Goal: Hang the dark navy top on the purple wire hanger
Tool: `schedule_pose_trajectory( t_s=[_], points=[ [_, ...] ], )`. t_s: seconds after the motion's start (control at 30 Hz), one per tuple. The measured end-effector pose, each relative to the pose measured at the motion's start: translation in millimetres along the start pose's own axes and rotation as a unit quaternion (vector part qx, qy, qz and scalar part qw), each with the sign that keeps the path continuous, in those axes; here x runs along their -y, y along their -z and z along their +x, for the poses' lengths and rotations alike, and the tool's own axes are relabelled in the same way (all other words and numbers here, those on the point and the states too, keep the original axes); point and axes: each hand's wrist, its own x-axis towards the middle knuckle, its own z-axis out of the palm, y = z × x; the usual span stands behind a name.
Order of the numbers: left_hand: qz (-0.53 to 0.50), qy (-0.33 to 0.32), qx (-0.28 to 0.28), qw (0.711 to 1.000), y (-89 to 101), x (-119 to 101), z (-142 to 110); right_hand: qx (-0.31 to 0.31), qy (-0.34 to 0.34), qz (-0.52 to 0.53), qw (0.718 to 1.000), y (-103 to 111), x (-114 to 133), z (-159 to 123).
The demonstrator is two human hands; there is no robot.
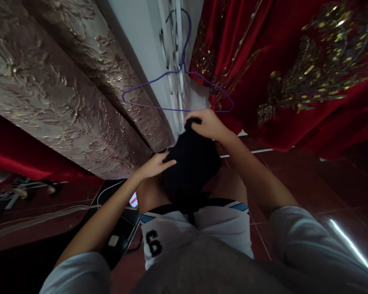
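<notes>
A black garment (191, 163) hangs in front of me, above my knees. My right hand (205, 124) is closed round its top edge, just under the bottom bar of a purple wire hanger (174, 77). My left hand (156, 165) grips the garment's left side with the fingers pressed into the cloth. The hanger hangs on a white door or frame (171, 49), touching neither hand as far as I can see.
A red dress with gold embroidery (294, 69) hangs at the right. A beige patterned curtain (64, 90) fills the left. Below is a dark red tiled floor (294, 175); cables and a dark device (116, 241) lie at the lower left.
</notes>
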Motion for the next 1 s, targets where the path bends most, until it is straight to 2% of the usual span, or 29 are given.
schedule_pose_trajectory(
  t_s=[0.1,0.2,0.27,0.37,0.43,0.5,0.53,0.6,0.67,0.77,0.87,0.93,1.0],
  points=[
    [-0.053,0.001,-0.083,0.995,10.8,-10.8,-7.6,-0.099,-0.027,0.037,0.994,-19.6,-27.8,23.1],
    [-0.061,-0.011,-0.074,0.995,11.1,-16.0,-14.0,-0.120,-0.077,0.081,0.986,-39.8,-46.4,29.4],
    [-0.012,-0.010,-0.064,0.998,11.1,-11.9,-21.5,-0.151,-0.096,0.094,0.979,-39.8,-52.9,24.8],
    [0.074,0.038,-0.019,0.996,22.2,-1.0,-35.2,-0.231,-0.125,0.067,0.963,-15.7,-55.0,11.1],
    [0.144,0.090,0.037,0.985,38.9,1.1,-41.0,-0.244,-0.124,0.022,0.962,8.7,-50.4,1.0],
    [0.258,0.102,0.054,0.959,60.2,-5.4,-40.7,-0.234,-0.114,-0.022,0.965,30.6,-41.7,-7.8],
    [0.328,0.086,0.032,0.940,70.8,-11.9,-37.9,-0.228,-0.112,-0.036,0.967,38.5,-36.5,-11.5],
    [0.448,0.038,-0.054,0.892,88.0,-29.9,-27.6,-0.224,-0.108,-0.046,0.968,45.8,-26.4,-17.3],
    [0.493,0.004,-0.147,0.858,95.8,-50.3,-12.3,-0.224,-0.109,-0.039,0.968,41.4,-18.5,-21.1],
    [0.440,-0.030,-0.234,0.867,89.5,-75.2,16.9,-0.219,-0.117,-0.009,0.969,20.8,-10.3,-24.9],
    [0.393,-0.077,-0.291,0.869,76.3,-85.8,46.5,-0.187,-0.088,0.018,0.978,2.3,-2.9,-31.1],
    [0.382,-0.108,-0.309,0.864,73.2,-86.1,61.3,-0.175,-0.041,0.002,0.984,1.2,1.2,-38.9],
    [0.372,-0.128,-0.308,0.866,76.4,-83.6,69.9,-0.219,-0.012,-0.027,0.975,12.1,2.8,-49.2]
  ],
)
